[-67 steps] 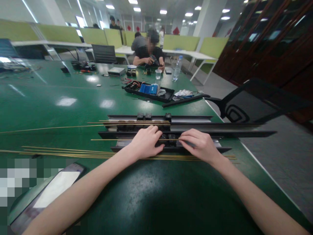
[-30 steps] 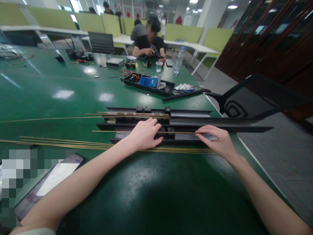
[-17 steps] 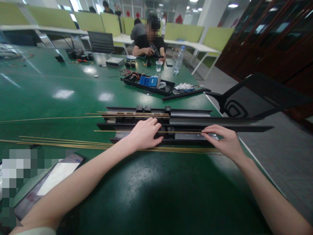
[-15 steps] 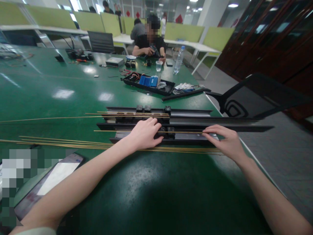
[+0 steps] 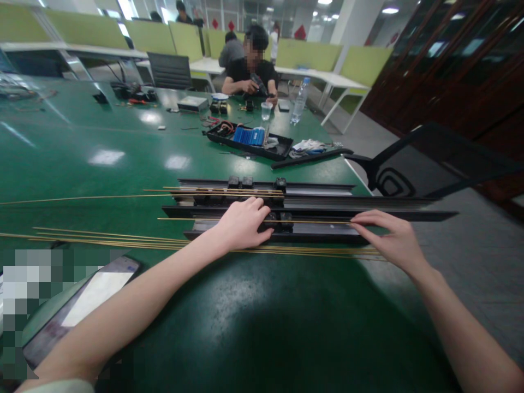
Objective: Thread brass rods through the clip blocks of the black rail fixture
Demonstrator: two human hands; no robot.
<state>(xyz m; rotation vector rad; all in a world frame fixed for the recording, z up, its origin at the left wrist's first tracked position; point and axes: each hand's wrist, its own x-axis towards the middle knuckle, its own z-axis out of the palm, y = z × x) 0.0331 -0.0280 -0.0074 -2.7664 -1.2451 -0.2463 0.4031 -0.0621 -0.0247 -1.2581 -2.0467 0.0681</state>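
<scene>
My left hand (image 5: 243, 222) is closed over black blocks (image 5: 285, 221) in the nearest dark metal channel (image 5: 315, 238), its thumb on the near side and its fingers on the far side. What lies under the palm is hidden. A thin brass-coloured rod (image 5: 315, 222) runs along this channel and passes beneath my left hand. Toward the channel's right end, my right hand (image 5: 388, 237) pinches that rod between thumb and forefinger. Further rods (image 5: 241, 193) lie across black blocks in the channels behind. Several loose rods (image 5: 303, 250) lie on the table just in front.
On the green table (image 5: 254, 322) a phone (image 5: 94, 295) lies beside my left forearm. Beyond the channels are a black tray (image 5: 282, 146) with a blue part, gloves (image 5: 308, 147), a water bottle (image 5: 300, 101) and a seated person (image 5: 249, 71). A mesh chair (image 5: 442, 158) stands right.
My right hand has slid a little to the right along the rod, still pinching. The rod itself has barely shifted, and my left hand stays in place.
</scene>
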